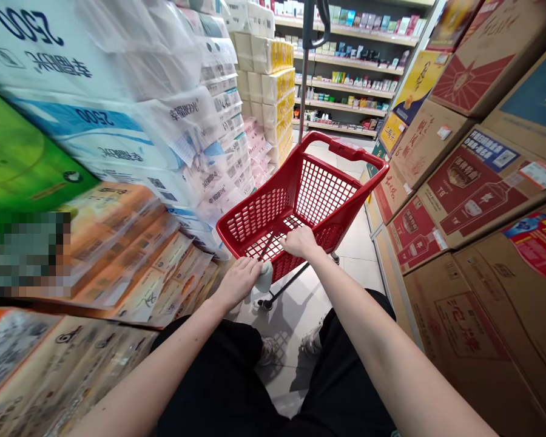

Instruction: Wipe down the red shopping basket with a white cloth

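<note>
A red plastic shopping cart point(327, 188) with a latticed basket stands in front of me, its handle bar at the far end. My left hand point(242, 280) is closed at the cart's near side, around a pale rounded piece point(264, 277). From there a thin dark rod point(267, 246) runs up over the basket; I cannot tell whether the two are one thing. Just to the right, my right hand point(299, 241) is curled into a fist above the basket's near rim. What its fingers hold, if anything, is hidden.
Stacked white tissue packs point(195, 115) and orange paper packs point(118, 243) line the left. Cardboard boxes point(464, 188) are piled on the right. A narrow tiled floor point(359, 273) runs between, towards shelves point(359, 60) of small goods. A dark upright pole point(304, 73) rises beyond the cart.
</note>
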Available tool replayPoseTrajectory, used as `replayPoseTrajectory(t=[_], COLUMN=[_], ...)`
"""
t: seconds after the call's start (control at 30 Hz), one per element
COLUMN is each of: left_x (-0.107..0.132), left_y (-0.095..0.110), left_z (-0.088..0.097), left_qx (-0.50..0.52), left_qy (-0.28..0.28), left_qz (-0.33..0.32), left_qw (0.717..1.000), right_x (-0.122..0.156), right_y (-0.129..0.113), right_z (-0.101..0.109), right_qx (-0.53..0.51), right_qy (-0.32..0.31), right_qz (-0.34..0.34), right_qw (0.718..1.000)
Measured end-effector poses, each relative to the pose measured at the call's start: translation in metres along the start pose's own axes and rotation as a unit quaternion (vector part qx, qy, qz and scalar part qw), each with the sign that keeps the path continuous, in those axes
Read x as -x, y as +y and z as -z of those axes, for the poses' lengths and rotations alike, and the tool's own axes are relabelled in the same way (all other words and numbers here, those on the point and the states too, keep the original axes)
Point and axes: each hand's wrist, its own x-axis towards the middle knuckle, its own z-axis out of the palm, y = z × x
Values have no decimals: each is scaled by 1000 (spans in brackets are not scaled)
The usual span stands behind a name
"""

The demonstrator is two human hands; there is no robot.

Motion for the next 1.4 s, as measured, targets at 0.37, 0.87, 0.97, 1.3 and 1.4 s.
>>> replayPoseTrajectory(t=[0.37, 0.87, 0.97, 1.3, 1.4], left_x=[-42, -7, -3, -20, -20], left_y=[69, -16, -26, 10, 5], left_z=[-3, 4, 8, -6, -10], left_qx=[11, 3, -11, 48, 64], left_qy=[37, 3, 16, -39, -34], left_qz=[7, -9, 6, -80, -102], left_qw=[999, 1000, 1000, 995, 992], right_x=[2, 4, 6, 14, 17], right_y=[24, 55, 53, 61, 66], right_z=[-13, -19, -17, -17, -18], right_qx=[13, 57, 64, 62, 61], right_qy=[45, 35, 31, 35, 50], right_qz=[-201, -175, -175, -157, -147], right_qw=[979, 982, 982, 985, 986])
